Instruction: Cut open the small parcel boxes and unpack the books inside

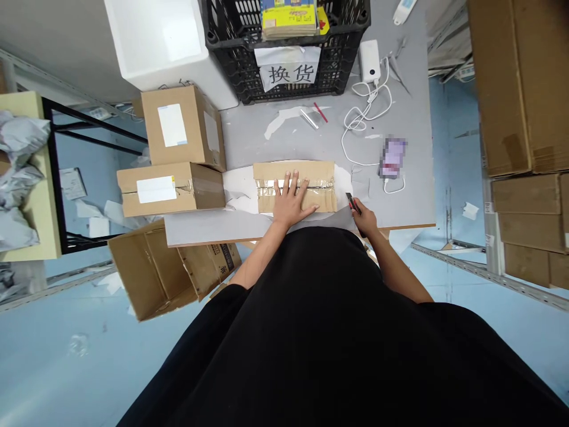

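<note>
In the head view, the table [244, 133] is crowded at its far side. A white bin [164, 35] stands by the black crate [333, 77], which has yellow packs [291, 21] in it and a paper sign [288, 68] on its front. To the left of my work, two brown boxes — the square box [194, 127] and the long box [171, 190] — stand close together, both labelled. Over to the right, a cable [362, 124] trails in loops from a white charger [370, 61] down to the phone [393, 157], just beyond my right hand. A red stick [320, 112] lies between the crate and me. Below the table's edge, an open carton [149, 267] sits off to the left, and my black clothing [329, 332] hides part of that edge.

In front of me the taped box [271, 172] lies on white paper [244, 181], near the table's front edge. My left hand [291, 204] rests on it, fingers spread wide and straight, crossing the shiny tape seam. My right hand [365, 219] is curled around a dark knife [354, 203] — its tip points toward the box's right end, clear of the cardboard.
</note>
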`<state>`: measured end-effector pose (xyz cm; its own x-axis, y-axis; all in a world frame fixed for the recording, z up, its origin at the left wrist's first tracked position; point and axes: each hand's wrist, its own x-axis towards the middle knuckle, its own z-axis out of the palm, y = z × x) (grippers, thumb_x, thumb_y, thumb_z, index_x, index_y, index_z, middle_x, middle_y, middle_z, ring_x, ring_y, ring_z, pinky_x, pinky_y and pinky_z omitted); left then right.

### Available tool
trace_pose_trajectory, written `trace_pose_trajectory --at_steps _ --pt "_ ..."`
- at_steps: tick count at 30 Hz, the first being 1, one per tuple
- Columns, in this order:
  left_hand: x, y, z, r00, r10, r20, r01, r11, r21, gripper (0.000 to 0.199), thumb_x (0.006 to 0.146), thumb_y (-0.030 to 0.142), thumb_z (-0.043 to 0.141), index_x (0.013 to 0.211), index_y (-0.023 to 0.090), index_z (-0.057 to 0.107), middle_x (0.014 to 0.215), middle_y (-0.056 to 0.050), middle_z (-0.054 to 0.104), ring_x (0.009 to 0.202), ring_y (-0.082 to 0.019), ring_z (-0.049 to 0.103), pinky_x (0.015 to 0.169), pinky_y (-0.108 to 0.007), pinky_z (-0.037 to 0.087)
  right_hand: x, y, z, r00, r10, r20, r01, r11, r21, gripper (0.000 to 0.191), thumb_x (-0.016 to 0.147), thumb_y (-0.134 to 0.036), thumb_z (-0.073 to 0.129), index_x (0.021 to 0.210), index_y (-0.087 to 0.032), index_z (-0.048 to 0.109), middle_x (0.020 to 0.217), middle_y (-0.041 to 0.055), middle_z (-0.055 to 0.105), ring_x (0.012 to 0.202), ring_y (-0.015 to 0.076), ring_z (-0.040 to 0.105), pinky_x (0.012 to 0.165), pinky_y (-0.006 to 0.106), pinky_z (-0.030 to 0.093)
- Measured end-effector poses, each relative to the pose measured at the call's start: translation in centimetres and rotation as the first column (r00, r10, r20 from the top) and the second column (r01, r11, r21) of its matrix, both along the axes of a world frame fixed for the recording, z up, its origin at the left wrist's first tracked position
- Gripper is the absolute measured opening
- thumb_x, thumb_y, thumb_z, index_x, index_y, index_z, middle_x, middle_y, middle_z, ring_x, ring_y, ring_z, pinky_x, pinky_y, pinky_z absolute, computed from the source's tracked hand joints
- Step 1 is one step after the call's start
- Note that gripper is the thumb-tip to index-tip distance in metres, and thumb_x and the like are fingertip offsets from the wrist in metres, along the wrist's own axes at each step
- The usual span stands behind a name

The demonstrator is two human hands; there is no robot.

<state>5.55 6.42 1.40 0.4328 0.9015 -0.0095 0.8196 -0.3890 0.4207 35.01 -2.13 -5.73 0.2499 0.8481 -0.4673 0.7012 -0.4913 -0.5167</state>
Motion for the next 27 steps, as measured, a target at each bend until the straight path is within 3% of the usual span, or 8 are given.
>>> trace_pose_trajectory --at_steps 3,5,9,12,15,20,24,27 --pt "-0.5 -0.2 0.3 1.000 -0.016 0.026 0.016 1.000 0.025 0.077 0.088 0.070 0.050 0.147 0.022 0.048 0.152 -0.017 0.046 0.149 -0.037 0.032 0.125 -0.062 0.009 -0.7 0.6 -2.6 0.988 0.025 0.152 -0.029 0.999 0.026 0.059 0.088 -0.031 0.049 0.145 -0.021 0.055 0.116 0.0158 0.062 0.098 0.0299 0.061 0.091 0.047 0.051" --pt "-0.7 -0.4 0.6 1.000 -0.018 0.013 0.018 1.000 0.018 0.071 0.089 0.067 0.051 0.142 0.019 0.052 0.141 -0.018 0.054 0.139 -0.034 0.044 0.125 -0.058 0.015 -1.2 0.9 -3.9 0.987 0.021 0.158 -0.037 0.995 0.096 0.057 0.085 -0.028 0.049 0.140 -0.015 0.059 0.112 0.0166 0.059 0.096 0.0296 0.057 0.092 0.047 0.050" --pt "-1.0 -0.5 1.4 0.999 0.017 -0.046 -0.018 0.999 -0.038 0.064 0.089 0.064 0.054 0.134 0.019 0.056 0.131 -0.018 0.057 0.129 -0.034 0.049 0.118 -0.054 0.030 -1.7 1.8 -4.7 0.988 0.073 0.139 -0.098 0.978 0.183 0.053 0.082 -0.027 0.051 0.130 -0.009 0.064 0.103 0.0171 0.058 0.094 0.0312 0.053 0.091 0.051 0.047" --pt "-1.4 0.0 2.2 0.996 0.044 -0.073 -0.048 0.997 -0.054 0.059 0.092 0.061 0.050 0.133 0.018 0.057 0.131 -0.018 0.057 0.126 -0.035 0.049 0.112 -0.051 0.037 -2.5 3.3 -2.9 0.989 0.075 0.125 -0.109 0.951 0.290 0.048 0.084 -0.029 0.050 0.125 -0.011 0.065 0.111 0.0184 0.057 0.103 0.0317 0.053 0.093 0.051 0.047" --pt "-2.2 0.4 3.0 0.993 0.062 -0.099 -0.068 0.996 -0.053 0.056 0.094 0.057 0.047 0.134 0.019 0.057 0.133 -0.017 0.057 0.126 -0.034 0.048 0.111 -0.048 0.036 -4.2 5.2 1.1 0.993 0.090 0.076 -0.115 0.873 0.474 0.039 0.094 -0.030 0.037 0.115 -0.018 0.068 0.116 0.0161 0.057 0.109 0.0279 0.054 0.091 0.043 0.049" --pt "-3.1 0.2 3.8 0.986 0.065 -0.150 -0.076 0.995 -0.069 0.058 0.094 0.056 0.048 0.140 0.020 0.054 0.140 -0.015 0.055 0.129 -0.035 0.046 0.112 -0.048 0.033 -7.8 6.9 7.6 0.890 0.393 0.232 -0.456 0.735 0.502 0.033 0.100 -0.035 0.040 0.110 -0.021 0.067 0.111 0.0130 0.063 0.110 0.0282 0.054 0.097 0.042 0.042" --pt "-3.0 -0.1 3.9 0.985 0.040 -0.169 -0.052 0.996 -0.070 0.059 0.093 0.054 0.049 0.141 0.019 0.053 0.137 -0.017 0.056 0.128 -0.036 0.047 0.111 -0.049 0.033 -9.8 7.3 8.8 0.736 0.602 0.311 -0.676 0.619 0.400 0.037 0.099 -0.032 0.042 0.124 -0.017 0.065 0.118 0.0144 0.064 0.113 0.0296 0.053 0.101 0.044 0.038" --pt "-3.2 0.3 3.8 0.987 0.013 -0.163 -0.026 0.997 -0.074 0.055 0.092 0.053 0.053 0.135 0.019 0.058 0.130 -0.017 0.059 0.123 -0.036 0.049 0.111 -0.050 0.033 -10.4 7.3 8.4 0.717 0.610 0.338 -0.697 0.620 0.360 0.042 0.099 -0.032 0.042 0.132 -0.015 0.061 0.127 0.0163 0.061 0.118 0.0321 0.051 0.103 0.046 0.036"
